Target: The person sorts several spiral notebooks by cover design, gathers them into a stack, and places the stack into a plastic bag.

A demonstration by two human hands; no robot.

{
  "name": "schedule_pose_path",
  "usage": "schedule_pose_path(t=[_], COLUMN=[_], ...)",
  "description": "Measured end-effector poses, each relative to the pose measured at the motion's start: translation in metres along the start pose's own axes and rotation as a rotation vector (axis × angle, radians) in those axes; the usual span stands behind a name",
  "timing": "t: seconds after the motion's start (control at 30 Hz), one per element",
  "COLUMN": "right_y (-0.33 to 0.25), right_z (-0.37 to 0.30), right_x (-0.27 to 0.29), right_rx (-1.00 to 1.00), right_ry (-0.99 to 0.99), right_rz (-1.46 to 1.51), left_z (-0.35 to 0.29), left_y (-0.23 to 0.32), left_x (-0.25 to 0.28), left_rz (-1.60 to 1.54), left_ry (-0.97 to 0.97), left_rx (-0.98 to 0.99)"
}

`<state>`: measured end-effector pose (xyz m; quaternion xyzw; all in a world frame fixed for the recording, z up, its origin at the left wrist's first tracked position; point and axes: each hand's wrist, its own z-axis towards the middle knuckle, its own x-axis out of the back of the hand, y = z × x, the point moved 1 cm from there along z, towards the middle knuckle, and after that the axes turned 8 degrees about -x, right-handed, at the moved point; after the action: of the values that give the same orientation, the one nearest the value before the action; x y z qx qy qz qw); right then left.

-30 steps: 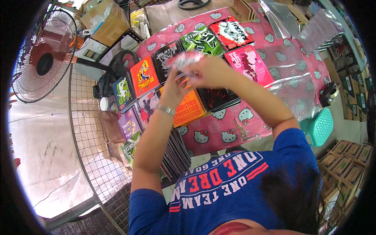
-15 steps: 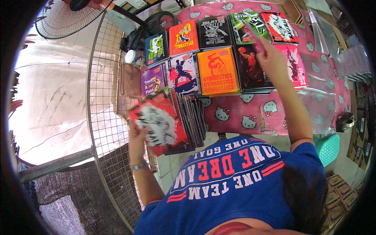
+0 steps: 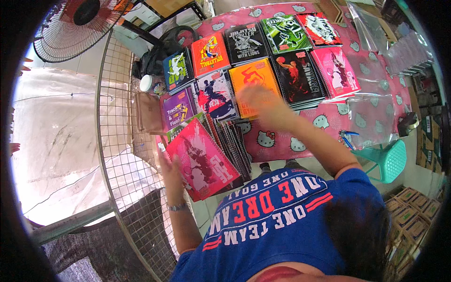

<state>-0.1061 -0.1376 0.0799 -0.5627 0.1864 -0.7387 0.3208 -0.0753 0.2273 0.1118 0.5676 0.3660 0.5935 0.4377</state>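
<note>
in the head view, the work with the notebooks looked to be partway along. a rectangular pink paper-covered notebook with a dark tennis figure (image 3: 199, 162) lay tilted at the person's left, on top of others: a red edge showed under it, and part of a green cover (image 3: 174, 133) stuck out beyond its far edge. just beside it stood a dense dark pile of spiral-bound notebooks (image 3: 237, 145), whose count could not be made out. ten rectangular notebook stacks in various colours (image 3: 300, 77) lay in two rows on the table with a pink patterned plastic cover (image 3: 310, 146), so, as far as could be judged, plenty was left there to draw on.

the left bare hand (image 3: 172, 175) was closed on the near-left edge of the pink notebook, its fingers along that side; how many copies sat within the grip could not be told.

the right bare hand (image 3: 260, 101) was over the bright orange rectangular notebook with a gymnast figure (image 3: 249, 77), in the middle of the front row, and hid its lower part. motion blurred that hand, so whether its fingers were spread or pinched, or touched the cover at all, could not be told.
</note>
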Motion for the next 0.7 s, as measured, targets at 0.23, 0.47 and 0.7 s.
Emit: schedule_pose_path(t=[0.23, 0.47, 0.7], right_y=[0.090, 0.096, 0.071], right_z=[-0.094, -0.094, -0.055], right_x=[-0.009, -0.008, 0.032], right_rx=[-0.356, -0.421, -0.509], right_ry=[-0.024, 0.047, 0.045], right_rz=[-0.768, -0.731, -0.334], left_z=[0.122, 0.097, 0.153], left_y=[0.068, 0.012, 0.031], left_x=[-0.210, -0.363, -0.284], left_rz=[0.048, 1.144, 0.715], left_ry=[-0.661, -0.364, -0.441], left_rx=[0.031, 0.350, -0.028])
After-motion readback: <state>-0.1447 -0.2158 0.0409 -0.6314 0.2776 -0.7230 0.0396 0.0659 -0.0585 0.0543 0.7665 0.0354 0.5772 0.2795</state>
